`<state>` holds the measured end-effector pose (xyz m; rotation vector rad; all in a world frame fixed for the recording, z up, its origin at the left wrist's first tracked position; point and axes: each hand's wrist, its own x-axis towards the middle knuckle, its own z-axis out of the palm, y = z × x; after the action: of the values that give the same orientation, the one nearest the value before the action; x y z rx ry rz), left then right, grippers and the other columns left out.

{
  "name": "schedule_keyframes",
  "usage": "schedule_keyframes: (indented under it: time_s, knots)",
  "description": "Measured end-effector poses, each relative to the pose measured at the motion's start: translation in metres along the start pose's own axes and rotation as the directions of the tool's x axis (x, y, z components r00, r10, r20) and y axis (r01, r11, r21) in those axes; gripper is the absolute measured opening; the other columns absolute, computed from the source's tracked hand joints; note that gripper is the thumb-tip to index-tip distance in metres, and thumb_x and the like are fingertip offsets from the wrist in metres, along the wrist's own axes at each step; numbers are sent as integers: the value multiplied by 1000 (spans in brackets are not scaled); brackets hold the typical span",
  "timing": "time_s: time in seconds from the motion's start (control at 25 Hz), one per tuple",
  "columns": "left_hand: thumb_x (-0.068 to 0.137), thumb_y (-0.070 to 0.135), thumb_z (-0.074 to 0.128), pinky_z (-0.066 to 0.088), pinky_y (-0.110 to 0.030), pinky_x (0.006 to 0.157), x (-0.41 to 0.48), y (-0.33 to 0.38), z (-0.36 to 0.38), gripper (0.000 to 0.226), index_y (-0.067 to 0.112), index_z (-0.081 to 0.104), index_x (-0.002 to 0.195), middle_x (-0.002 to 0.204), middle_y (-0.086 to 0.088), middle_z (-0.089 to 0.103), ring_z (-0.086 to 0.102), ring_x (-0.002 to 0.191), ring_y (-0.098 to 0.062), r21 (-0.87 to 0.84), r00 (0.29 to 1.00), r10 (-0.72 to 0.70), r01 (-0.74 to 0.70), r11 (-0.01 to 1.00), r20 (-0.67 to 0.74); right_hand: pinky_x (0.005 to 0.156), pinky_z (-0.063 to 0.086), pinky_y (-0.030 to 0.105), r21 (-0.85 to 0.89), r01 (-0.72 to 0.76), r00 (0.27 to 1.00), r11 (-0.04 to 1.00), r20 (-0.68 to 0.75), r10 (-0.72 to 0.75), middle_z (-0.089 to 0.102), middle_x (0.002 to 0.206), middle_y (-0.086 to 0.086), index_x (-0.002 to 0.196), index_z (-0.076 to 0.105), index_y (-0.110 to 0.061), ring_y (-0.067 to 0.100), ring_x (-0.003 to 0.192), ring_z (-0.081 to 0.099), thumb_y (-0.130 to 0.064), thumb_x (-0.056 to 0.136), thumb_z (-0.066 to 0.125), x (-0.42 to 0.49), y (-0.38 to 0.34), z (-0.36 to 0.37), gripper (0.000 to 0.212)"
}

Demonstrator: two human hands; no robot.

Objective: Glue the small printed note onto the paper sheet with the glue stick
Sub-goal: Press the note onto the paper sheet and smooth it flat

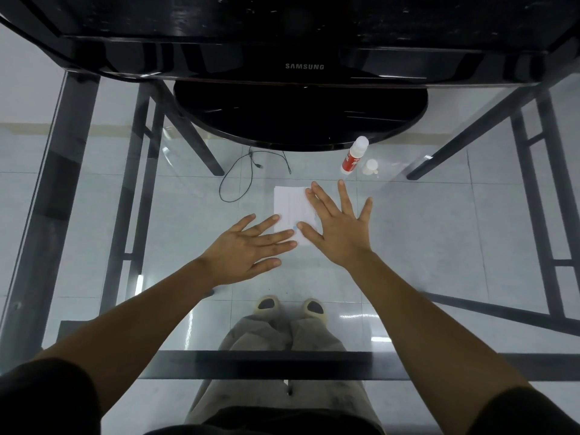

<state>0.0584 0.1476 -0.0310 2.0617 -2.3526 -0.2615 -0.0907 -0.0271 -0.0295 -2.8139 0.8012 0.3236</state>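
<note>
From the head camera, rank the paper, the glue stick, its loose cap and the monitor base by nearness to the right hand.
From the right hand:
1. Paper, under its fingers.
2. Loose cap, just beyond the fingertips.
3. Glue stick, close beside the cap; nearly a tie.
4. Monitor base, at the back.

This is looking like an office or a plain workroom. A Samsung monitor (304, 67) is standing on its round black stand (298, 117) at the far edge of a glass-topped bench (439, 233) with a dark metal frame (78, 158). Pale floor tiles (37, 215) are showing through the glass, and a thin black cable (248, 171) is lying loose on them.
</note>
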Motion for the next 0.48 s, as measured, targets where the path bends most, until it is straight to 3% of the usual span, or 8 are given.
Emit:
schedule_keyframes:
  time_s: [0.16,0.24,0.36,0.48]
  knots:
    - [97,48,14,22,-53,106,0,1,-7,54,24,39,138,143,4,35,27,135,-24,-9,1000,8,-8,1000,-18,105,-1,68,-15,6,1000,1000,10,-5,-2,157,-10,146,-3,-32,26,143,-11,-71,79,4,0,1,0,79]
    - [97,49,10,17,-52,110,-1,7,-8,58,19,31,141,147,1,27,22,138,-23,-175,982,-176,162,971,-66,105,0,68,-17,4,1000,1000,10,-4,-2,157,-11,146,-3,-32,26,143,-11,-72,79,3,0,1,0,79]
    - [91,57,-4,-2,-44,114,11,15,-9,63,23,4,143,151,9,4,-5,141,-12,-343,847,-531,494,799,-18,105,-2,68,-6,1,1000,1000,9,-1,-2,157,-11,146,-3,-32,26,143,-11,-73,79,5,1,1,1,79]
    - [86,59,-12,-16,-42,109,37,20,-8,63,28,-15,141,151,13,-15,-24,137,-10,-248,815,-574,575,780,82,105,-3,68,4,0,1000,1000,12,0,-2,157,-11,146,-3,-32,25,143,-12,-72,79,7,1,1,1,79]
